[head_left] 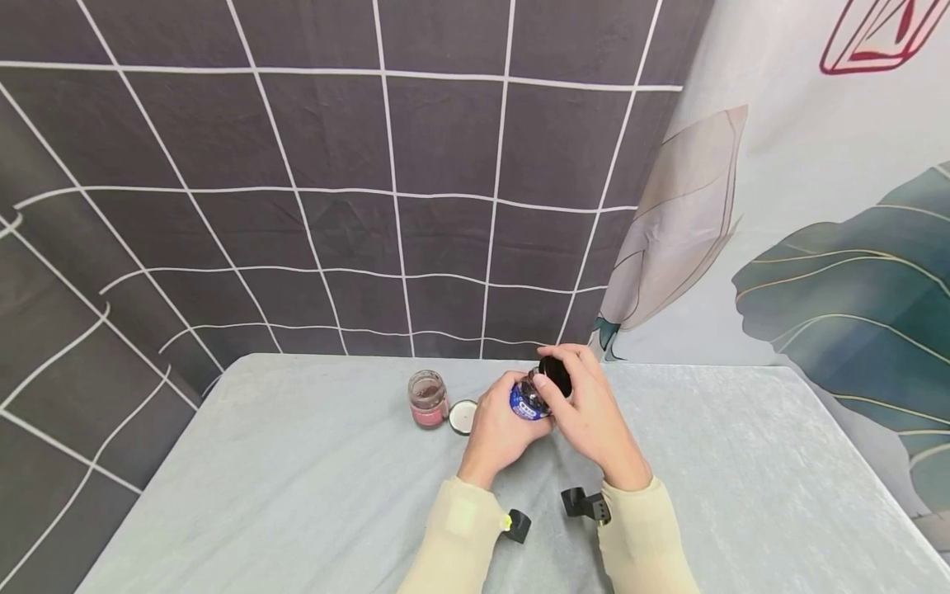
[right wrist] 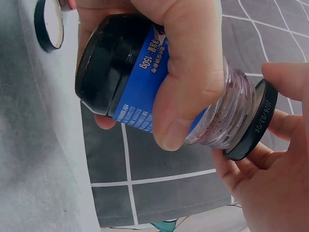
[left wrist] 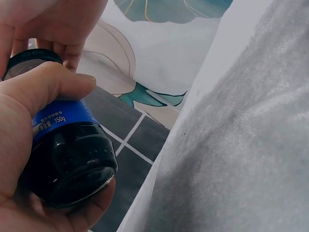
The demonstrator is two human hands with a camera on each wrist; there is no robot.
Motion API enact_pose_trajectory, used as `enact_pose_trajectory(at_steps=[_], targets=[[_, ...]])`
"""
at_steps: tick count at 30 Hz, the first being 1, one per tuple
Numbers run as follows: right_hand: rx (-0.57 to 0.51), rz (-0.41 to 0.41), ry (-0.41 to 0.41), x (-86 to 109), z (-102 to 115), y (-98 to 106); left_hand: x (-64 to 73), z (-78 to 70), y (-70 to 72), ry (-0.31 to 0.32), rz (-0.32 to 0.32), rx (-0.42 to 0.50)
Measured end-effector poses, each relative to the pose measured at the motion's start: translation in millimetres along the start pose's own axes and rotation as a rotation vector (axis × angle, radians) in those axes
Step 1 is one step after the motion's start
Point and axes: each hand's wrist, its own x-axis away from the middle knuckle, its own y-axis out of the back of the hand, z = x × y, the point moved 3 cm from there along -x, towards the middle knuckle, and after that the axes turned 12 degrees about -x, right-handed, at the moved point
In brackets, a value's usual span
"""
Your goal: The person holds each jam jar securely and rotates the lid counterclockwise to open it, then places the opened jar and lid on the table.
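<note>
My left hand (head_left: 496, 431) grips a glass jar (head_left: 525, 404) with a blue label and dark contents, fingers wrapped round its body. In the right wrist view the jar (right wrist: 130, 72) is tilted, and its clear threaded neck shows. My right hand (head_left: 597, 412) holds a black lid (right wrist: 256, 123) by its edge, thumb on one side and fingers on the other. The lid stands at the jar's mouth, slightly angled, with part of its pale inside showing. Whether it touches the rim I cannot tell. In the left wrist view, "150g" is printed on the label (left wrist: 63, 116).
An uncovered glass jar (head_left: 428, 403) with pink-red contents stands left of my hands. Next to it a lid (head_left: 463, 417) lies with its white inside up. The grey cloth-covered table (head_left: 297, 495) meets a dark gridded curtain (head_left: 334, 231) at the back.
</note>
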Motion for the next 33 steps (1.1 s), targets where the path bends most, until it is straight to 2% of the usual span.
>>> enact_pose_trajectory(at_steps=[33], targets=[[-0.016,-0.047,-0.004,-0.6,-0.5,4.0,-0.6,2.8,-0.8,0.014,0.003,0.003]])
